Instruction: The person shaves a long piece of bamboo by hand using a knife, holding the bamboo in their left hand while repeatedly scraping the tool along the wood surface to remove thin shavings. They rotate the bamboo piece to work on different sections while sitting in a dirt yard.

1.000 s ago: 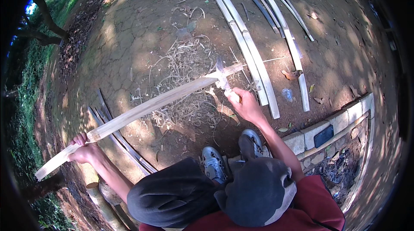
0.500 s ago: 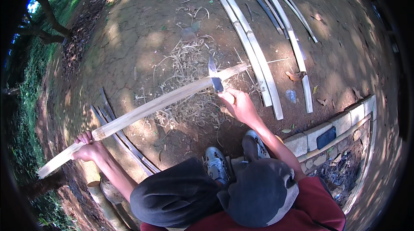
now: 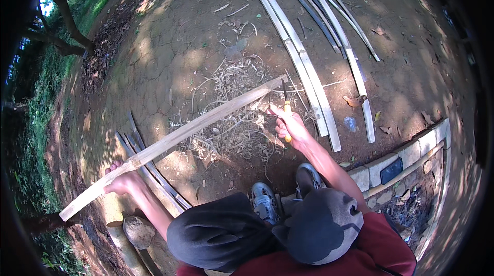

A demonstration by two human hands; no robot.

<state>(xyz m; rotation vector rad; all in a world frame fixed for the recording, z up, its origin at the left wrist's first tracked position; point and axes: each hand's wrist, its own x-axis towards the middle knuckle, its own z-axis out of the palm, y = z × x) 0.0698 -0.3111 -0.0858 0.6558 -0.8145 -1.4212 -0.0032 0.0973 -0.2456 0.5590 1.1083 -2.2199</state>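
Bare, cracked earth dappled with sunlight spreads out here, with trees at the far left and a stone edging at the near right. Curled shavings lie heaped in the middle, so a good deal of paring looks done; two smooth pale strips on the ground to the right seem already dressed. The held strip shows a pale upper face, but how much of it is left to work I cannot tell. It is held across the scene above the shavings, its long axis slanting from near left to far right, the right end pointing toward those two strips. The left hand is closed around it near its left end. The right hand is curled around a knife, blade pointing far, just beside the strip's right end; contact is unclear.
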